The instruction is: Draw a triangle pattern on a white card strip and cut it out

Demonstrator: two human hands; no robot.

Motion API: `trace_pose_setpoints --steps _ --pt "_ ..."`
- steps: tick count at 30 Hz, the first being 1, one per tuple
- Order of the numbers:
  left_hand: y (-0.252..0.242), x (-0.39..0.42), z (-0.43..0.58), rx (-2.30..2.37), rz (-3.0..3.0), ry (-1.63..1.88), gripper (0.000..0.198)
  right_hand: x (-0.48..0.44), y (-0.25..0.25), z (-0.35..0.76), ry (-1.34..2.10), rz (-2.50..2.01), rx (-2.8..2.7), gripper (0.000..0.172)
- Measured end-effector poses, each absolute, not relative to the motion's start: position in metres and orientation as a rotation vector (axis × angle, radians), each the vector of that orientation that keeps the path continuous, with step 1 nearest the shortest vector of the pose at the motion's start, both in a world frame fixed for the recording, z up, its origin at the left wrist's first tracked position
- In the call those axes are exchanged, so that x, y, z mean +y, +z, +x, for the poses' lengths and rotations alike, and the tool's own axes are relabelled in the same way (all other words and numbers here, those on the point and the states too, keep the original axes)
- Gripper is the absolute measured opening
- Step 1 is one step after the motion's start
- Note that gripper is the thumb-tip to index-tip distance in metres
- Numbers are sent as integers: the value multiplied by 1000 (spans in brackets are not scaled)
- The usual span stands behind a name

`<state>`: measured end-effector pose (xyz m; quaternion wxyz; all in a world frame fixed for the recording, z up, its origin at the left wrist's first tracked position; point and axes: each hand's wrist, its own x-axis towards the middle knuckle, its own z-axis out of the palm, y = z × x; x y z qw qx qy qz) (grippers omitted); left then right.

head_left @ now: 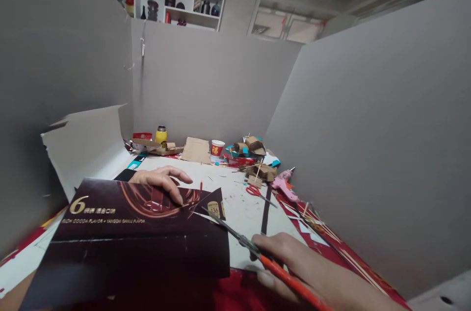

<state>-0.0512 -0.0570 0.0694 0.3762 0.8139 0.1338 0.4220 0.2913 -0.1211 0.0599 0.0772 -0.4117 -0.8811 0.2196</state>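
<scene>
A dark brown printed cardboard sheet [147, 247], marked with a gold "6", covers the lower left of the view. Over its far edge comes my left hand [158, 181], gripping it with one digit pressed on the printed face; its other fingers are partly hidden. My right hand [283, 257] is closed around the orange handles of a pair of scissors [239, 237]. Their blades reach into a slit at the sheet's right side, near a pointed flap [215, 205] printed "136". A red pencil [201, 185] shows just beyond the sheet.
Red-handled scissors [253, 190] and a pink glue gun [284, 186] lie to the right. Thin wooden sticks [362, 269] run along the right edge. Farther back stand a paper cup [217, 148], a yellow bottle [161, 135] and cardboard scraps [196, 149]. Grey partitions [213, 85] enclose the table.
</scene>
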Motion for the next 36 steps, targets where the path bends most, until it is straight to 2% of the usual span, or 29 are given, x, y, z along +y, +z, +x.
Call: trace_pose_setpoints --steps 14,18,22,26,32,36 --pt "62 -54 -51 412 2026 994 20 -115 57 307 329 -1245 -2712 32" --pt "54 -51 -45 449 2022 1064 21 -114 56 297 194 -1332 -2731 33" --pt "44 -50 -36 461 2003 1202 17 -109 51 294 -23 -1336 -2707 25" --pt "38 -54 -25 430 1939 1288 18 -105 47 293 -176 -1280 -2657 21" --pt "36 -59 -16 395 1796 1212 19 -101 44 291 -269 -1143 -2634 22" --pt "31 -56 -11 314 1687 1164 27 -99 44 293 -345 -1080 -2628 25"
